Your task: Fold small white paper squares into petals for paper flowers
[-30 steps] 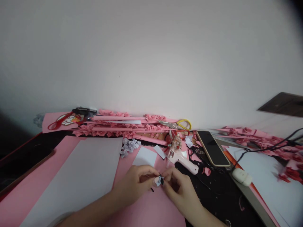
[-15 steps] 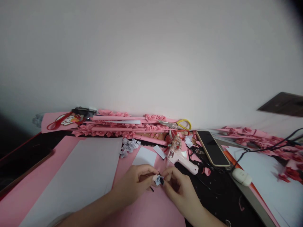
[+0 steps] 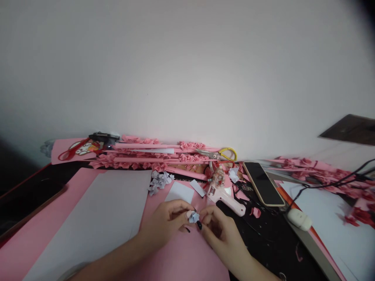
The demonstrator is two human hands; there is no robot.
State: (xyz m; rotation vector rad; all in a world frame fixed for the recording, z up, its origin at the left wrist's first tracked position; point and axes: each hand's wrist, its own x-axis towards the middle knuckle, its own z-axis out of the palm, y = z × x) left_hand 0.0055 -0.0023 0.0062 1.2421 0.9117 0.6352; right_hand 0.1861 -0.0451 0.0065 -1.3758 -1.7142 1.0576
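Observation:
A small white folded paper flower point(image 3: 193, 217) is pinched between the thumb and fingers of my left hand point(image 3: 168, 219), above the pink paper point(image 3: 187, 257). My right hand point(image 3: 219, 226) meets it from the other side, its thumb and forefinger curled in at the flower's right edge. Dark nail polish shows on my right thumb. Just beyond my hands lie a white paper rectangle point(image 3: 179, 192), a small white paper strip point(image 3: 198, 188) and a cluster of white paper flowers point(image 3: 159, 182). A pale glue gun point(image 3: 226, 200) rests behind my right hand.
Yellow-handled scissors point(image 3: 227, 153) lie on pink paper flower bundles point(image 3: 140, 156) along the wall. To the right are a phone point(image 3: 263, 183), a white earbud case point(image 3: 299, 219), black cables point(image 3: 322, 183) and more pink flowers point(image 3: 310, 168). Large white paper point(image 3: 99, 210) covers the left side.
The paper flower has turned in my fingers and shifted slightly up and left, showing more of its petals. My right thumb has moved from its front to its lower right edge.

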